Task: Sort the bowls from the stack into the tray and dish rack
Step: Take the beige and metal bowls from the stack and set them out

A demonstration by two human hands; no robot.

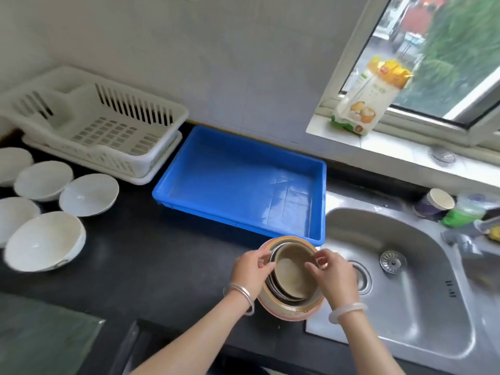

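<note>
A stack of nested bowls [290,277] stands on the black counter by the sink's left edge: a brown bowl on top, metal bowls under it, a pink-rimmed bowl at the bottom. My left hand [250,270] grips the left rim of the upper bowls. My right hand [331,274] pinches the right rim. Just behind the stack lies a blue tray [243,182] with nothing in it. The white dish rack [108,125] stands at the back left, also bare.
Several white bowls [43,239] sit on the counter at the far left. A steel sink [405,280] lies to the right. Cups and a green item [460,209] stand behind it. A food packet [368,98] leans on the windowsill.
</note>
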